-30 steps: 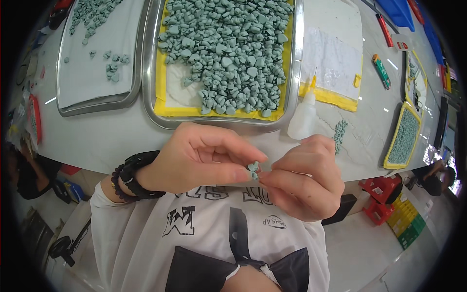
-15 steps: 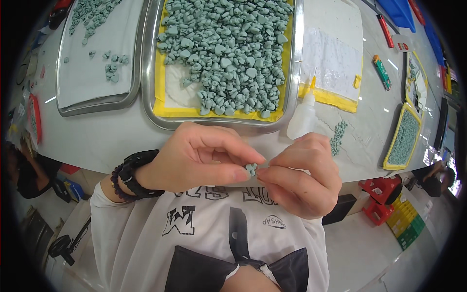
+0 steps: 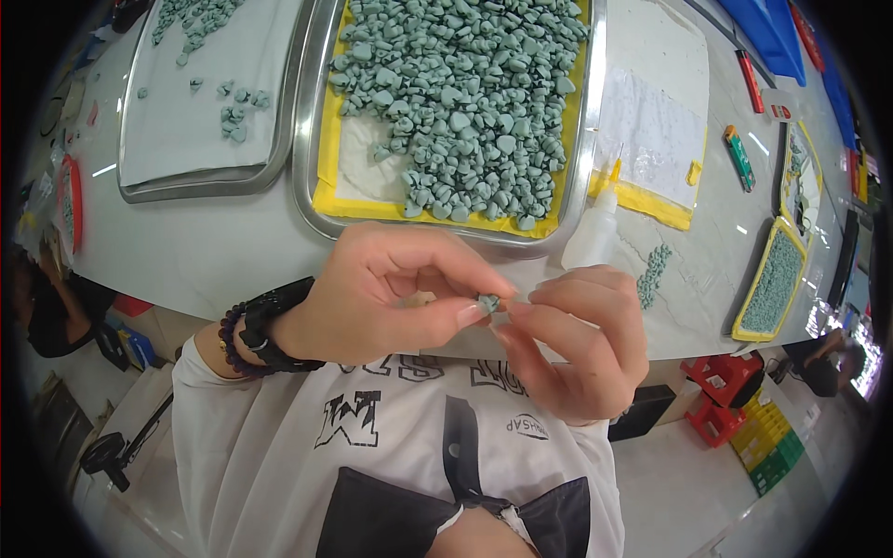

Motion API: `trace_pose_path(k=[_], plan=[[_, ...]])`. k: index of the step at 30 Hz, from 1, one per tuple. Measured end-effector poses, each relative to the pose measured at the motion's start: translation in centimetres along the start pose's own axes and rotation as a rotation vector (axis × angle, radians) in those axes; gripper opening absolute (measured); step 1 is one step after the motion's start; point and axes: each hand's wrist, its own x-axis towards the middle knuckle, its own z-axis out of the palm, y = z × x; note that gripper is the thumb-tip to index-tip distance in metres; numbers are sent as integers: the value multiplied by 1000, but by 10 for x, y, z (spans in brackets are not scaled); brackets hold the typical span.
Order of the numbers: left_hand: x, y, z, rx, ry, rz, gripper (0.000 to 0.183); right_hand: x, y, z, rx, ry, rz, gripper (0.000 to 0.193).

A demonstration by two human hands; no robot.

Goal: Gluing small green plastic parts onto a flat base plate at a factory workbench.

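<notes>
My left hand point(image 3: 395, 288), with a dark watch and a beaded bracelet at the wrist, pinches a small grey-green piece point(image 3: 488, 302) between thumb and forefinger. Its fine shape is too small to make out. My right hand point(image 3: 586, 339) is closed in a pinch, its fingertips right beside that piece; whatever they hold is hidden. Beyond the hands lies a metal tray point(image 3: 307, 121) edged in yellow, heaped with similar grey-green pieces point(image 3: 465, 112). To its right stands a translucent needle-tip bottle point(image 3: 593, 232).
A second metal tray point(image 3: 209, 186) with a white liner holds scattered pieces at left. Small green bits point(image 3: 654, 277) lie on the table at right, near a yellow-edged tray point(image 3: 772, 279). Farther off are a green cutter point(image 3: 739, 158) and a red pen-like tool point(image 3: 749, 82). Red stools point(image 3: 726, 381) stand below.
The view has shifted slightly, so trays and bottle sit further right. The small piece has turned a little in my left fingers. My right thumb has dropped slightly away from its forefinger.
</notes>
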Motion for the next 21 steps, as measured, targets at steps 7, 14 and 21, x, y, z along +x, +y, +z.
trace_pose_path(k=[7, 14, 21], plan=[[-1, -1, 1, 52, 3, 167, 22, -3, -2, 7, 93, 43, 55, 25], [2, 0, -1, 230, 10, 270, 21, -2, -2, 5, 89, 41, 66, 26], [2, -3, -3, 318, 33, 373, 19, 1, -3, 11, 27, 55, 33, 26]])
